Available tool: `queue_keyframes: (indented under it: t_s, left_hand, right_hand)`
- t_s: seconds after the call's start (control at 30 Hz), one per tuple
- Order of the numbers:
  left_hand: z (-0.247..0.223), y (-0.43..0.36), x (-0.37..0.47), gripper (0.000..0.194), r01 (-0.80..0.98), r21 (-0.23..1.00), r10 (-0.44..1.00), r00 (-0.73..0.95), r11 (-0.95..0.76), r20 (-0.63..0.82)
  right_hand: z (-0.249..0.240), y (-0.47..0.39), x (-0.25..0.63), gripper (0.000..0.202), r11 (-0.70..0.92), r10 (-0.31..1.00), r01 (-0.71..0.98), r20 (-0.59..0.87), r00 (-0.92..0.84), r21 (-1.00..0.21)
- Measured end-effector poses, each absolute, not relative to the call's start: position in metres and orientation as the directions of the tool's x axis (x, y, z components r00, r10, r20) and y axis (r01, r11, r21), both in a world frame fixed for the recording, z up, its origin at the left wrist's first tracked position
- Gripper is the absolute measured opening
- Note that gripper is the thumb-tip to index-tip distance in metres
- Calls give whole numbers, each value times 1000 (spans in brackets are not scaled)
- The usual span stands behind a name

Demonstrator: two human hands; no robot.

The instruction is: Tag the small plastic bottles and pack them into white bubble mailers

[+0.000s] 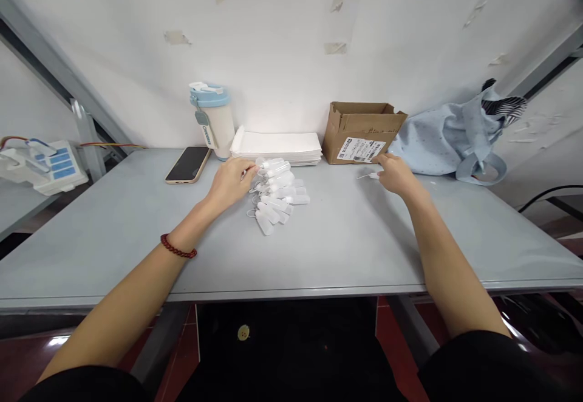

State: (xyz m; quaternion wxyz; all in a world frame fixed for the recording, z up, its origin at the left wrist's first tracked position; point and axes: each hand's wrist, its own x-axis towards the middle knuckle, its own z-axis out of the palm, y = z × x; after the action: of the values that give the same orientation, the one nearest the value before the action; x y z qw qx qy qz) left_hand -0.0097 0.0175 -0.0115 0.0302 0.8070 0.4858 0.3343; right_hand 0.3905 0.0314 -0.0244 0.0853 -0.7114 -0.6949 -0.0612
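A loose pile of several small translucent white pieces with thin loops (276,195) lies on the grey table, left of the middle. At the pile's upper left edge is my left hand (231,180), its thumb and fingers pinched together on something I cannot make out. My right hand (395,174) is in front of the cardboard box (359,135), its fingers pinched at a small white piece with a thin string (374,175) near the table top. A stack of white envelopes (277,147) lies behind the pile.
A phone (189,165) and a cream cup with a blue lid (214,119) stand or lie at the left. A light blue cloth bag (441,138) rests at the right. The table's front edge (291,292) runs below both arms. White devices (50,165) sit far left.
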Motion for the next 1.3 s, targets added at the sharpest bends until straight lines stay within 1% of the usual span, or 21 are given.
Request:
queue_keyframes:
  t_s: [0.1,0.23,0.4,0.57,0.67,0.77,0.87,0.9,0.97,1.0,1.07,1.13,1.3]
  left_hand:
    - [-10,18,-11,24,771,383,814,286,-509,506]
    - [-7,16,-12,27,774,399,826,269,-492,495]
    - [-5,13,-10,27,782,411,823,218,-469,525]
    - [-3,10,-8,25,771,450,815,152,-451,559]
    - [-1,5,-4,25,753,469,805,132,-461,579]
    - [-1,-3,3,25,724,478,788,146,-497,599]
    - [-2,-13,12,25,690,448,758,226,-568,612]
    - [-3,-16,15,25,681,433,747,258,-590,612]
    - [-4,-21,20,25,665,414,735,312,-622,602]
    - [-6,-22,22,25,655,411,731,335,-634,594]
    - [-8,-25,25,25,634,410,725,379,-656,575]
    - [-11,-26,27,26,610,410,716,425,-678,554]
    - [-14,-28,29,25,595,411,716,482,-691,505]
  right_hand:
    - [-29,33,394,51,-41,982,999,181,47,-33]
    - [-33,36,396,51,-69,987,997,146,73,-34]
    - [-35,38,397,44,-98,989,994,107,103,-47]
    - [-34,36,394,42,-103,986,992,122,112,-79]
    - [-28,34,387,36,-83,986,990,133,98,-115]
    - [-19,27,369,32,-10,988,985,150,36,-170]
    - [-10,14,341,30,107,978,965,198,-59,-238]
    - [-8,9,331,29,192,962,930,246,-116,-313]
    - [-4,-3,310,26,350,919,842,326,-223,-411]
    - [-2,-10,301,25,413,895,795,360,-265,-443]
    - [1,-20,285,24,499,860,720,379,-341,-483]
    - [4,-29,275,24,545,836,673,385,-391,-500]
    - [7,-39,264,24,569,823,629,375,-428,-530]
